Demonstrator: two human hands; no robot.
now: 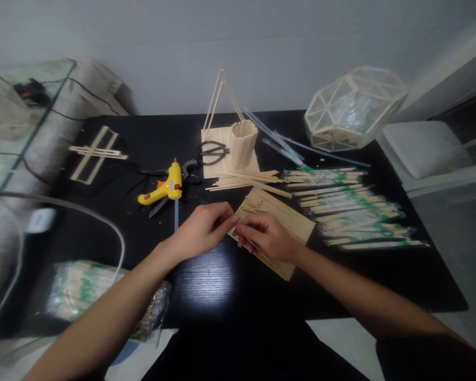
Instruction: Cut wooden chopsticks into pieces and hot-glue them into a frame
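Forearms (119,308) end in hands (270,237), perhaps pinching, at a stick panel (295,221).

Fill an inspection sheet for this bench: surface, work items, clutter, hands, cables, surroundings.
Surface: black table, glare near front.
Work items: stick panel beneath the hands; loose sticks and stick cup behind.
Clutter: yellow glue gun, wrapped sticks right, bagged sticks front left.
Hands: left hand and right hand close together at panel's left; grip unclear.
Cables: pale cable crosses left side.
Surroundings: grey wall behind, white seat right.
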